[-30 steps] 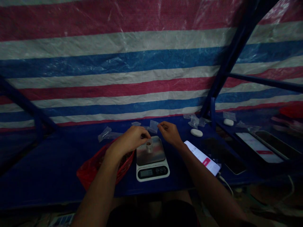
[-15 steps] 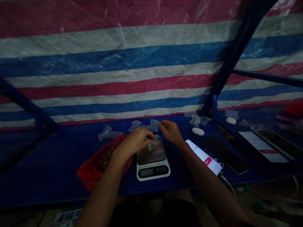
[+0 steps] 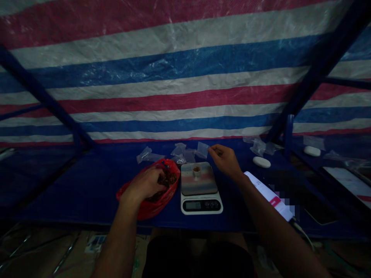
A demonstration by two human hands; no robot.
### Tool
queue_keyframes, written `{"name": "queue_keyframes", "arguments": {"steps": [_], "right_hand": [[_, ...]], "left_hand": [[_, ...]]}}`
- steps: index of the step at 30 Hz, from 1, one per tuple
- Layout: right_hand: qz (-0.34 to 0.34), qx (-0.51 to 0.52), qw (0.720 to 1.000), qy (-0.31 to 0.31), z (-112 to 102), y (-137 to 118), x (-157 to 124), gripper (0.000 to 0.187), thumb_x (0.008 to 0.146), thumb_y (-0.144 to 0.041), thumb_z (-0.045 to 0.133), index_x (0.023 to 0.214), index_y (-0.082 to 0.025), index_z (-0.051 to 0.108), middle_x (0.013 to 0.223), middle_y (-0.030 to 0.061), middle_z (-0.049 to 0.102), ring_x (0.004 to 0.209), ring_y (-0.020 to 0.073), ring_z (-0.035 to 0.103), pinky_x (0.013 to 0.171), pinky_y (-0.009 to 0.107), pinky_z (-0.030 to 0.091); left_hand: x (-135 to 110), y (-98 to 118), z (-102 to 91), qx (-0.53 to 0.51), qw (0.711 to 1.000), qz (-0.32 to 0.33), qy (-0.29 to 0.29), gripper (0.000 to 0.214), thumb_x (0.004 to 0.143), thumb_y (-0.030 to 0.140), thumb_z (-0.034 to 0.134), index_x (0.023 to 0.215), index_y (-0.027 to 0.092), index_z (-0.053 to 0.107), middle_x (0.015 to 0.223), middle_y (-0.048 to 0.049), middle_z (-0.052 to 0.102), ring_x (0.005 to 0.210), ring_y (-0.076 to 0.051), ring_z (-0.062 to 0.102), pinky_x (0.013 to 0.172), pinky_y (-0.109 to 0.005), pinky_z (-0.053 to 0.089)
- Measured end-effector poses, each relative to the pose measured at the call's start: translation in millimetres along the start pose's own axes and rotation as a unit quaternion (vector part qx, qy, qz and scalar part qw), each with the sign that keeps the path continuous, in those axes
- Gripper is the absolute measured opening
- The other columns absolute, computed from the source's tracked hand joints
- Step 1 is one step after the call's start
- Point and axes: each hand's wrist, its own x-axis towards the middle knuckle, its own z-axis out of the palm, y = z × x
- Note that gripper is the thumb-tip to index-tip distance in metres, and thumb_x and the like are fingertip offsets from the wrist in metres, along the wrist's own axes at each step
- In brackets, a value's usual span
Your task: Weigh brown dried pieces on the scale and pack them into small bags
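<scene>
My left hand (image 3: 147, 183) reaches into a red plastic bag (image 3: 145, 212), its fingers curled among small dark brown pieces (image 3: 166, 179); the fingertips are partly hidden. Right of the bag stands a white digital scale (image 3: 201, 206) with a metal plate. On that plate sits a small pale cup (image 3: 196, 173) with something brown in its top. The display is lit, but its digits are too small to read surely. Behind the scale's right corner, my right hand (image 3: 224, 158) is closed in a pinch at the edge of a small clear plastic bag (image 3: 202, 150).
More clear bags (image 3: 146, 155) lie along the back of the blue table (image 3: 87, 185). At the right are a white oval case (image 3: 261, 162), a lit phone (image 3: 268, 195) with a cable, and other phones. Blue metal bars (image 3: 43, 92) and a striped sheet (image 3: 174, 92) stand behind.
My left hand has moved from above the scale plate, left into the red bag, and the small cup now shows. My right hand stays at the clear bag. The camera view has shifted left.
</scene>
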Motion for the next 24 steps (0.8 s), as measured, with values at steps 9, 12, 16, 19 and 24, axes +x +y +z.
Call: {"name": "queue_keyframes", "arguments": {"steps": [9, 12, 16, 19, 24], "right_hand": [[-0.009, -0.014, 0.999, -0.027, 8.1, 3.5, -3.8, 0.033, 0.092, -0.045, 0.059, 0.087, -0.016, 0.073, 0.065, 0.0036, 0.068, 0.058, 0.0169, 0.057, 0.054, 0.027, 0.039], [-0.011, -0.02, 0.999, -0.029, 8.3, 3.0, -4.1, 0.032, 0.093, -0.044, 0.058, 0.087, -0.016, 0.073, 0.067, 0.0035, 0.069, 0.057, 0.0167, 0.058, 0.054, 0.027, 0.039], [-0.016, -0.02, 0.999, -0.031, 8.3, 2.2, -4.8, 0.032, 0.093, -0.044, 0.058, 0.087, -0.017, 0.073, 0.068, 0.0035, 0.069, 0.057, 0.0164, 0.058, 0.054, 0.027, 0.04], [-0.016, -0.027, 0.999, -0.032, 8.3, 1.5, -5.2, 0.032, 0.093, -0.044, 0.058, 0.087, -0.016, 0.074, 0.065, 0.0025, 0.068, 0.055, 0.0159, 0.056, 0.054, 0.027, 0.039], [-0.012, -0.032, 0.999, -0.029, 7.3, -0.4, -5.4, 0.032, 0.093, -0.043, 0.058, 0.086, -0.016, 0.074, 0.066, 0.0025, 0.068, 0.056, 0.016, 0.057, 0.055, 0.028, 0.039]], "left_hand": [[1.4, 2.1, 8.6, 0.006, 0.999, 0.006, 0.036, 0.016, 0.09, 0.026, 0.062, 0.097, 0.023, 0.075, 0.104, -0.0081, 0.078, 0.095, -0.022, 0.072, 0.078, -0.029, 0.048], [0.3, 4.1, 10.8, 0.025, 0.999, 0.014, 0.04, 0.022, 0.084, 0.021, 0.065, 0.105, 0.022, 0.074, 0.115, -0.0095, 0.076, 0.102, -0.024, 0.071, 0.081, -0.031, 0.049], [1.4, 6.0, 13.7, 0.049, 0.997, 0.006, 0.052, 0.019, 0.085, 0.02, 0.065, 0.103, 0.022, 0.073, 0.114, -0.0104, 0.076, 0.101, -0.026, 0.071, 0.083, -0.033, 0.05], [0.0, 8.5, 10.1, 0.046, 0.998, 0.015, 0.051, 0.014, 0.087, 0.021, 0.063, 0.095, 0.022, 0.074, 0.107, -0.0088, 0.078, 0.094, -0.024, 0.072, 0.078, -0.031, 0.049], [-3.9, 8.8, 5.4, 0.038, 0.998, -0.011, 0.055, 0.018, 0.09, 0.025, 0.059, 0.095, 0.024, 0.076, 0.104, -0.008, 0.079, 0.092, -0.024, 0.073, 0.076, -0.031, 0.048]]}}
